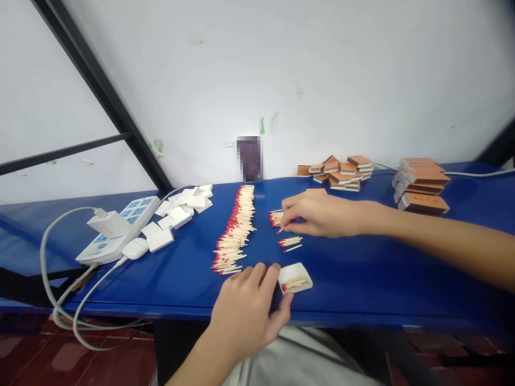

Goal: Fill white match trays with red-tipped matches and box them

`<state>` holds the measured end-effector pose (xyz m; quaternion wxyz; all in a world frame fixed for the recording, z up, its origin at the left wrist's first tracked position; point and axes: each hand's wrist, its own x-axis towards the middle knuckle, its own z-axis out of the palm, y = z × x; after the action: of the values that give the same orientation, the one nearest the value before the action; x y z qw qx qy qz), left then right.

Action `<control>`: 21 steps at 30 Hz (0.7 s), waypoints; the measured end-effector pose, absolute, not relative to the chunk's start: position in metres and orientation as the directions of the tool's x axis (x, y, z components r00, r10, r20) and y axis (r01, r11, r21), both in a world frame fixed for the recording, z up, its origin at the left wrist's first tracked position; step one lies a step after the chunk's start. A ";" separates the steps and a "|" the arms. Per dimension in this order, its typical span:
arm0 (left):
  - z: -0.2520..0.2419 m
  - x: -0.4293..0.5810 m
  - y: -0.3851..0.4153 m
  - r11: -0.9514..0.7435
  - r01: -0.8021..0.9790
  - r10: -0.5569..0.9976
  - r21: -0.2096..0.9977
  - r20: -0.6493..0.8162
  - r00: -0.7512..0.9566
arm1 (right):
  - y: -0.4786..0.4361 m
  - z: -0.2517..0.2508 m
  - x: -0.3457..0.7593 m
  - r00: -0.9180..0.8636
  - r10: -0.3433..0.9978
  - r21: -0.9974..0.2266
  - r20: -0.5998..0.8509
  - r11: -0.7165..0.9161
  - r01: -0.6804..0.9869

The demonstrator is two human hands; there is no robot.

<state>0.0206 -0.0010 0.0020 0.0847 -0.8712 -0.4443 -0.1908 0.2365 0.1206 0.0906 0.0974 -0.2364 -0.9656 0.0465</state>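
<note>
My left hand [248, 308] grips the left end of a small white matchbox tray [306, 272] between thumb and fingers, near the table's front edge. Several red-headed matches lie inside the tray. Farther back, my right hand [317, 213] is closed in a pinch on a match [281, 231], whose red head shows below the fingertips. Beside those fingertips lies a small pile of matches [275, 217], partly hidden by the hand. A few loose matches [290, 242] rest between this pile and the tray. To the left runs a long row of matches [236, 225].
White empty trays [181, 209] lie scattered at back left, near a power strip [139, 212] with a charger and cables. Brown matchbox sleeves [341, 174] are heaped by the wall. Matchboxes [422, 185] stand stacked at right, beyond my right forearm. A blurred dark rectangle [250, 159] leans on the wall.
</note>
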 end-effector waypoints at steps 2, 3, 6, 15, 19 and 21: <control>0.003 0.021 -0.001 -0.586 0.810 0.749 0.021 0.394 0.532 | 0.120 0.091 0.237 -0.875 0.468 -0.124 0.125 0.882 0.454; 0.003 0.021 -0.001 -0.583 0.812 0.754 0.022 0.386 0.531 | 0.120 0.091 0.238 -0.878 0.469 -0.130 0.094 0.880 0.456; 0.003 0.021 -0.001 -0.580 0.814 0.759 0.027 0.383 0.527 | 0.119 0.089 0.238 -0.886 0.464 -0.186 -0.010 0.869 0.458; 0.002 0.021 0.000 -0.582 0.812 0.761 0.041 0.380 0.526 | 0.123 0.081 0.237 -0.884 0.465 -0.208 -0.052 0.861 0.465; 0.002 0.020 0.000 -0.586 0.809 0.755 0.041 0.390 0.527 | 0.125 0.078 0.237 -0.881 0.468 -0.198 -0.075 0.858 0.473; 0.001 0.019 0.000 -0.590 0.806 0.749 0.036 0.398 0.530 | 0.126 0.077 0.236 -0.880 0.469 -0.197 -0.078 0.858 0.475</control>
<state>0.0194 0.0001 0.0015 0.0763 -0.8714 -0.4461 -0.1892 0.2363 0.1258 0.0768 -0.0136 -0.2450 -0.9636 0.1057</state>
